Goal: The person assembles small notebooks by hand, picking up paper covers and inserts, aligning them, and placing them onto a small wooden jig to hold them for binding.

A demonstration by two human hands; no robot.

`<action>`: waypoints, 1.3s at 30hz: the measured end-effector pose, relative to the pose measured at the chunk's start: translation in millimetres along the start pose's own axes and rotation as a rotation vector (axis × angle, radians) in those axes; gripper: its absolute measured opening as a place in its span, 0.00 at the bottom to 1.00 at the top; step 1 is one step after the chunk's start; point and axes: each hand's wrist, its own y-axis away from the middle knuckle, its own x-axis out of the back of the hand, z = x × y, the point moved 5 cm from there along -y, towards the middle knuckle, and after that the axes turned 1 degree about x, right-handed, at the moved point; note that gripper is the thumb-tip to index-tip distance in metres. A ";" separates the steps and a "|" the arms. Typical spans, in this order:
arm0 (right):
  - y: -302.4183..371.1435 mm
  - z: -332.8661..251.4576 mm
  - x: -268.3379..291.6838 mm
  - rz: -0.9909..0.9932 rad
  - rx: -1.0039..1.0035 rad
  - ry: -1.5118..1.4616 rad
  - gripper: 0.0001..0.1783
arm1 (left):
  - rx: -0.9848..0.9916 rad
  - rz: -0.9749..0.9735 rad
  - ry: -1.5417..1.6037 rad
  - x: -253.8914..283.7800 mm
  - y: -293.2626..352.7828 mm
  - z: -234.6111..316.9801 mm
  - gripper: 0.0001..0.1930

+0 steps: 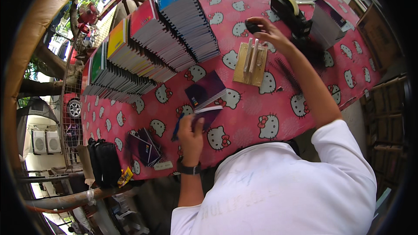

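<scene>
My left hand [190,135] is closed on a small purple notebook [210,116], thumb on top, its white page edge showing. A blue strip sticks out beside the fingers; I cannot tell what it is. Just beyond lies another purple notebook [205,88], flat on the table. Farther off, my right hand [269,34] grips a small rounded black object [252,27] with the fingertips; its kind is not clear. Below that hand stands a wooden jig [238,72], a flat board with upright slats. Black spiral binding coils [289,76] lie right of it.
Tall rows of spiral notebooks [143,48] in several colours fill the left of the pink patterned table [244,124]. A pile of purple notebooks [146,148] sits near left, beside a black bag [104,163]. At far right are a tape dispenser [291,13] and a notebook stack [327,26].
</scene>
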 end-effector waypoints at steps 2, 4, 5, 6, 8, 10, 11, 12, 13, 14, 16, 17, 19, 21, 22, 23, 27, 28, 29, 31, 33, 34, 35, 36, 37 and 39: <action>-10.1 30.9 -2.2 0.049 -0.095 0.084 0.38 | 0.240 0.026 0.307 11.9 -2.1 1.3 0.09; -3.1 55.3 -5.6 0.070 -0.147 0.204 0.39 | 0.177 0.061 0.272 25.6 0.2 0.0 0.10; 5.3 53.0 -16.9 0.068 -0.231 0.036 0.40 | 0.172 0.091 0.249 32.8 6.8 -1.9 0.11; 19.0 50.2 -29.6 0.068 -0.319 -0.130 0.41 | 0.223 0.107 0.282 38.0 10.4 -2.5 0.10; 55.8 50.6 -60.3 0.163 -0.377 -0.325 0.39 | 0.189 0.102 0.225 42.4 14.7 4.1 0.10; 99.5 44.3 -94.9 0.203 -0.453 -0.532 0.36 | 0.173 0.090 0.187 34.6 19.8 4.3 0.09; 118.8 42.1 -107.5 0.231 -0.492 -0.635 0.34 | 0.032 0.085 0.083 29.6 18.1 17.4 0.09; 134.1 35.3 -118.2 0.226 -0.554 -0.698 0.32 | -0.107 0.079 -0.025 25.5 16.5 36.2 0.09; 147.1 24.7 -128.7 0.219 -0.618 -0.765 0.30 | -0.243 0.070 -0.140 20.9 22.0 51.6 0.09; 156.0 18.6 -135.8 0.213 -0.674 -0.834 0.28 | -0.224 0.004 -0.191 12.2 28.6 57.5 0.09; 168.6 21.9 -141.7 0.126 -0.690 -0.826 0.26 | -0.197 -0.131 -0.286 -7.6 39.0 68.0 0.10; 172.4 25.5 -142.5 0.085 -0.693 -0.822 0.26 | -0.185 -0.118 -0.342 -13.4 42.0 69.7 0.10; 172.3 35.4 -141.0 0.002 -0.681 -0.810 0.26 | -0.166 -0.093 -0.452 -23.5 43.8 70.5 0.10; 170.5 39.8 -140.5 -0.067 -0.650 -0.812 0.25 | -0.140 -0.105 -0.463 -28.5 36.4 74.3 0.08; 167.3 37.0 -142.5 -0.102 -0.627 -0.819 0.25 | -0.131 -0.116 -0.462 -31.6 31.2 77.5 0.07; 164.3 34.3 -144.0 -0.138 -0.605 -0.825 0.25 | -0.122 -0.127 -0.461 -35.4 25.8 80.2 0.06; 157.7 46.8 -144.5 -0.114 -0.589 -0.951 0.25 | -0.142 -0.241 -0.572 -69.4 10.5 80.4 0.05; 157.2 36.1 -146.0 -0.095 -0.582 -0.952 0.26 | -0.159 -0.250 -0.589 -78.4 10.3 82.3 0.04; 156.4 30.4 -146.0 -0.076 -0.576 -0.953 0.26 | -0.176 -0.259 -0.607 -83.7 10.7 82.8 0.04; 160.7 46.0 -138.1 -0.110 -0.579 -0.971 0.27 | -0.135 -0.345 -0.595 -88.1 16.5 77.1 0.07; 169.2 65.7 -126.1 -0.126 -0.580 -0.982 0.28 | -0.230 -0.233 -0.616 -78.5 34.9 68.6 0.14; 167.5 61.2 -124.0 -0.062 -0.575 -1.036 0.31 | -0.219 -0.231 -0.681 -73.7 49.5 50.5 0.23; 166.5 59.9 -121.0 -0.040 -0.550 -1.095 0.32 | -0.214 -0.284 -0.621 -69.1 53.0 36.7 0.23; 163.0 61.1 -112.9 -0.018 -0.525 -1.154 0.33 | -0.207 -0.336 -0.560 -63.9 55.3 24.9 0.23; 162.2 62.8 -103.6 0.007 -0.503 -1.207 0.34 | -0.197 -0.387 -0.493 -58.4 58.4 14.0 0.23; 162.8 67.0 -93.5 -0.018 -0.511 -1.221 0.36 | -0.320 -0.472 -0.418 -49.3 43.4 -1.6 0.25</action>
